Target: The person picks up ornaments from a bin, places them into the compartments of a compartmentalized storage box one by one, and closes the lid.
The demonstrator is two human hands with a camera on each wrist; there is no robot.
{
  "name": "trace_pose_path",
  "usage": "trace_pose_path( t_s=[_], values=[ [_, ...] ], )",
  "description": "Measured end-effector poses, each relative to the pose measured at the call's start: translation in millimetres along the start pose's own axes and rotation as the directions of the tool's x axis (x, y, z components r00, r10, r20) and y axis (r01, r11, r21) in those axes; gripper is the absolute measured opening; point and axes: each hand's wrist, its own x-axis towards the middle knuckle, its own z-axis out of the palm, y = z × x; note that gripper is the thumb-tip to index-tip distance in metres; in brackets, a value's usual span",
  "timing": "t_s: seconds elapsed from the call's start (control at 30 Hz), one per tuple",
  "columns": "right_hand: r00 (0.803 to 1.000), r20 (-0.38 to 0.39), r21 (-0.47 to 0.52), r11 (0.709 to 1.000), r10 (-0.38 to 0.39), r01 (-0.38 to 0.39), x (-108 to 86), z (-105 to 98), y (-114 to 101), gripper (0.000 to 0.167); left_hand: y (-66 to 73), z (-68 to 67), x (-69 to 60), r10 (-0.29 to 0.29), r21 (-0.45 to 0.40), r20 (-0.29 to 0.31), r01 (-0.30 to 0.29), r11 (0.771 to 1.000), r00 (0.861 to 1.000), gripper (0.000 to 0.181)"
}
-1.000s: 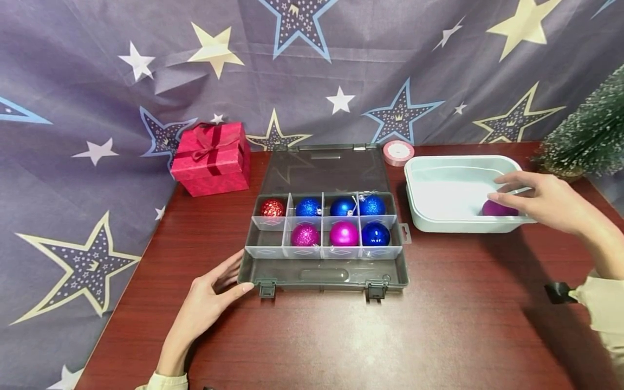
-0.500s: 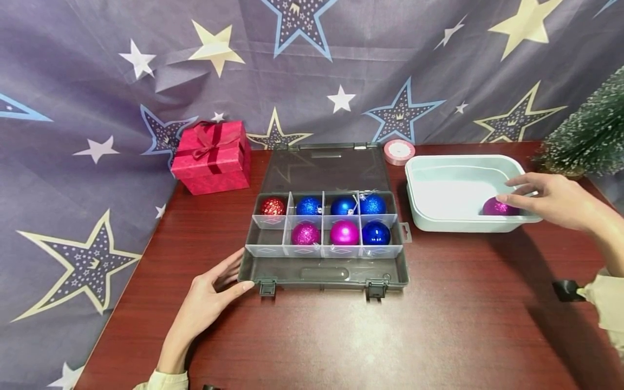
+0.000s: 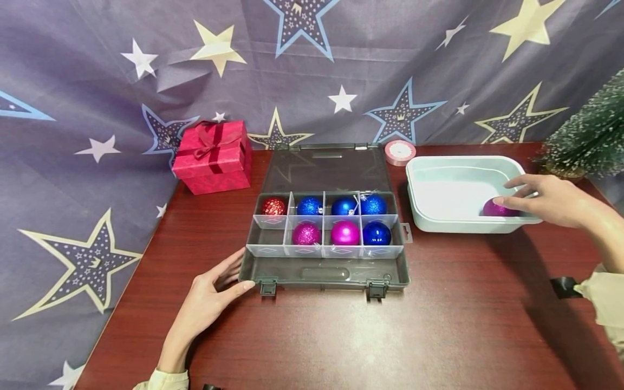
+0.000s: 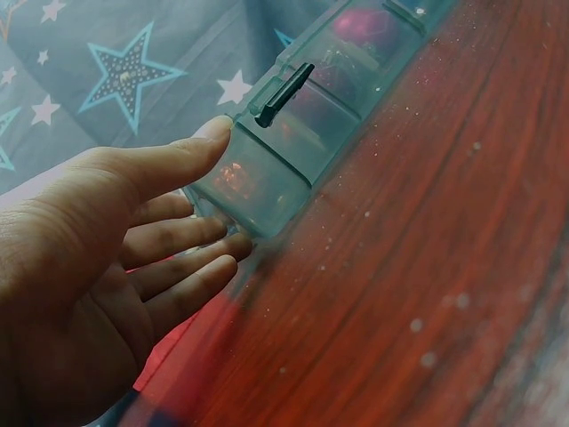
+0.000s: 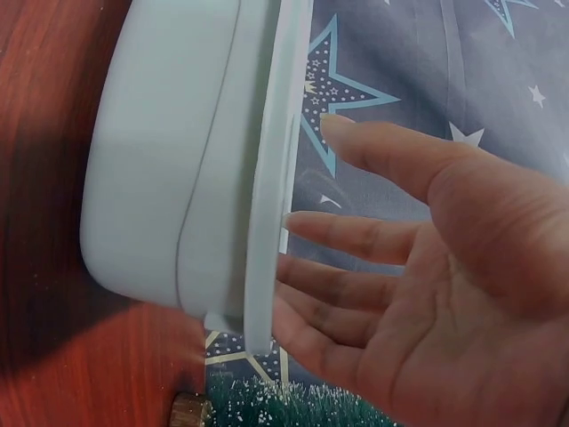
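Note:
A dark see-through divided box (image 3: 324,271) lies open on the table, with baubles in most small compartments. They include a red bauble (image 3: 273,206), a glittery pink bauble (image 3: 306,234), a smooth pink bauble (image 3: 345,233) and a shiny blue bauble (image 3: 377,234). The front-left small compartment (image 3: 265,236) holds no bauble. My left hand (image 3: 207,298) rests at the box's front-left corner, thumb on the front and straight fingers along the side. My right hand (image 3: 556,200) hovers over the right rim of a pale plastic tub (image 3: 458,225), fingers relaxed. Beneath its thumb lies a purple bauble (image 3: 498,208), partly hidden.
A red gift box (image 3: 212,157) stands at the back left. Behind the divided box sits a pink ribbon roll (image 3: 400,151). A small frosted tree (image 3: 587,130) stands at the back right, and a star-patterned cloth (image 3: 312,81) hangs behind the table.
My right hand has shifted slightly right over the tub, and the purple bauble shows a little differently beneath it. The left hand stays at the box corner.

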Motion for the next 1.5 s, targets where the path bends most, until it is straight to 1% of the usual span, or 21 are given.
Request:
trace_pose_path(
  t_s=[0.27,0.47,0.7,0.93,1.03,1.17,1.27,1.5],
  values=[
    [0.999,0.027,-0.021,1.0,-0.017,0.017,1.8,1.5,-1.8,0.061,0.5,-0.1,-0.1,0.001,0.005,0.0,-0.001,1.0,1.0,0.065],
    [0.998,0.043,0.002,0.999,-0.048,0.048,8.8,7.5,-4.1,0.059,0.2,-0.2,-0.8,0.0,0.012,-0.002,0.0,1.0,1.0,0.065],
    [0.995,0.038,0.048,0.994,-0.096,0.094,16.2,20.1,-7.0,0.054,-1.4,1.0,-1.4,0.007,0.001,0.0,-0.007,1.0,1.0,0.064],
    [0.991,0.037,0.076,0.989,-0.129,0.125,24.2,27.7,-10.1,0.05,-1.6,0.9,-1.2,0.011,0.004,-0.002,-0.011,1.0,1.0,0.064],
    [0.987,0.032,0.098,0.983,-0.157,0.153,27.5,30.8,-10.3,0.047,-1.3,0.7,-1.2,0.01,0.001,-0.001,-0.01,1.0,1.0,0.064],
    [0.983,0.028,0.091,0.98,-0.182,0.179,30.9,34.4,-9.9,0.043,-0.9,0.6,-1.3,0.007,-0.003,0.001,-0.007,1.0,1.0,0.064],
    [0.983,0.031,0.079,0.98,-0.183,0.18,32.4,35.1,-9.8,0.042,-0.7,0.5,-1.1,0.01,-0.002,-0.001,-0.01,1.0,1.0,0.064],
    [0.983,0.018,0.097,0.979,-0.181,0.178,33.4,33.8,-13.6,0.045,-0.7,-0.2,-0.4,0.011,-0.002,0.001,-0.011,1.0,1.0,0.064]
  ],
)
